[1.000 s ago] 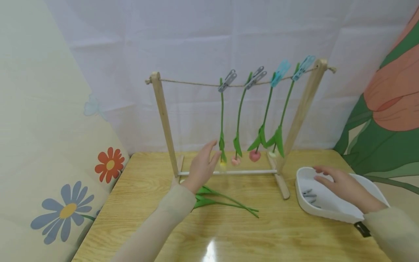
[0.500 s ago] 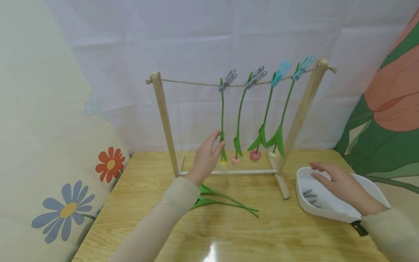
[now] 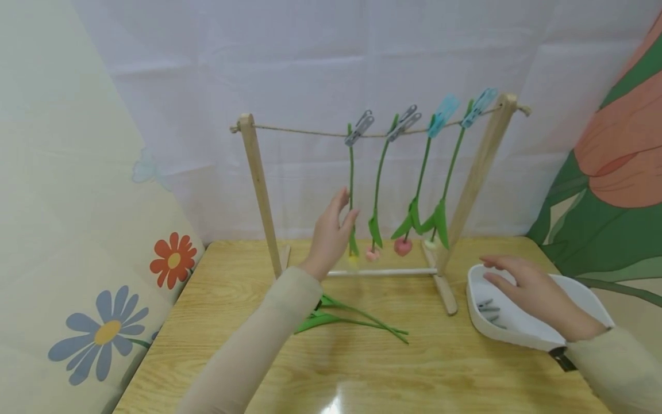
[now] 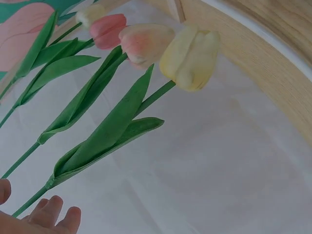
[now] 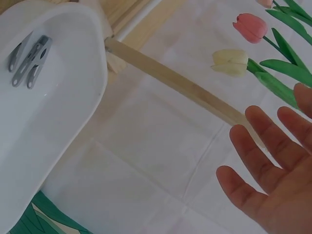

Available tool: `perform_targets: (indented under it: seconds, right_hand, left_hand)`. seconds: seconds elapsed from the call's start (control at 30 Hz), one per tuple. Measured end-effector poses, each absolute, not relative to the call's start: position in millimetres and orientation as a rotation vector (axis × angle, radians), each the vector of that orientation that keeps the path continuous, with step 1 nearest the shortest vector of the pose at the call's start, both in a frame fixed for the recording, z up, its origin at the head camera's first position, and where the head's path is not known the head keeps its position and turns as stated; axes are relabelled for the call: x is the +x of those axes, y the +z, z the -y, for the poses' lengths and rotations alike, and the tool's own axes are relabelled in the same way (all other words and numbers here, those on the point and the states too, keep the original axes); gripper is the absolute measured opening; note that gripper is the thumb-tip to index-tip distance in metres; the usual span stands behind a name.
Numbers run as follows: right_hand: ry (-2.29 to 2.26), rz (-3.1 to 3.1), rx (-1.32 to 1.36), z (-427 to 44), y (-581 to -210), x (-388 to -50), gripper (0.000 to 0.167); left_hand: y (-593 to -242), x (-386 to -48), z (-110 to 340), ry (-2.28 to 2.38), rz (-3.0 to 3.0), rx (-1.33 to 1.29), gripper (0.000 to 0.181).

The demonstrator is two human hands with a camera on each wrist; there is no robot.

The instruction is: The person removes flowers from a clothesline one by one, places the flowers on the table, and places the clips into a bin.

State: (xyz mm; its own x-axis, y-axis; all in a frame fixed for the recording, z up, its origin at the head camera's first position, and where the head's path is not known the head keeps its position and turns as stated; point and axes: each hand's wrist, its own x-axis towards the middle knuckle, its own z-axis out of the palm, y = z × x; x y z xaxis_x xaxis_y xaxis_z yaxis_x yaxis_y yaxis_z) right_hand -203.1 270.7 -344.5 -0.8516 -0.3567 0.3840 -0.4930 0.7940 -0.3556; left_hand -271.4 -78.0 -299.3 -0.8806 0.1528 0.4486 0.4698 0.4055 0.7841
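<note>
My left hand [image 3: 331, 236] is beside the leftmost hanging tulip, a yellow one [image 4: 190, 58], with its thumb apart from the fingers. In the left wrist view the tulip's stem passes between thumb and fingers [image 4: 48, 214]; whether they touch it I cannot tell. This tulip hangs upside down, its stem pinned to a twine line by a grey clothespin [image 3: 360, 127]. My right hand [image 3: 532, 293] hovers over a white basket [image 3: 517, 340], fingers spread and holding nothing. Grey clothespins [image 5: 31, 63] lie inside the basket.
Three more tulips hang to the right, pale pink [image 5: 264, 2], dark pink [image 5: 251, 28] and cream [image 5: 230, 62]. A wooden frame [image 3: 261, 198] carries the line. Green-stemmed tulips [image 3: 316, 319] lie on the table [image 3: 414, 374], their blooms hidden behind my left arm.
My left hand has risen and moved slightly right along the yellow tulip's stem. The right hand has shifted a little left above the basket. The hanging tulips look unmoved.
</note>
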Motion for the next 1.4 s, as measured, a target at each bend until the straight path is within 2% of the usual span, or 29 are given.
perform_targets:
  seconds: [0.37, 0.67, 0.77, 0.83, 0.87, 1.0, 1.3, 1.4]
  right_hand:
    - [0.625, 2.674, 0.724, -251, -330, -201, 0.031]
    - [0.471, 2.364, 0.928, -231, -310, -210, 0.022]
    - [0.426, 2.296, 0.981, -223, -298, -213, 0.031]
    - [0.394, 2.284, 1.001, -218, -287, -214, 0.044]
    - [0.384, 2.278, 1.014, -214, -281, -215, 0.043]
    - [0.338, 2.160, 1.093, -197, -256, -221, 0.056]
    - [0.234, 1.948, 1.198, -164, -214, -238, 0.053]
    - [0.208, 1.927, 1.221, -158, -206, -242, 0.043]
  left_hand:
    - [-295, -284, 72, -1.692, 2.180, -0.481, 0.048]
    - [-293, -288, 71, -1.759, 2.083, -0.450, 0.026]
    - [-294, -286, 71, -1.776, 2.087, -0.448, 0.024]
    - [-294, -285, 72, -1.790, 2.082, -0.444, 0.024]
    - [-295, -285, 72, -1.796, 2.083, -0.440, 0.024]
    - [-296, -284, 74, -1.807, 2.093, -0.423, 0.024]
    - [-299, -281, 77, -1.806, 2.101, -0.412, 0.023]
    - [-299, -280, 78, -1.812, 2.102, -0.402, 0.023]
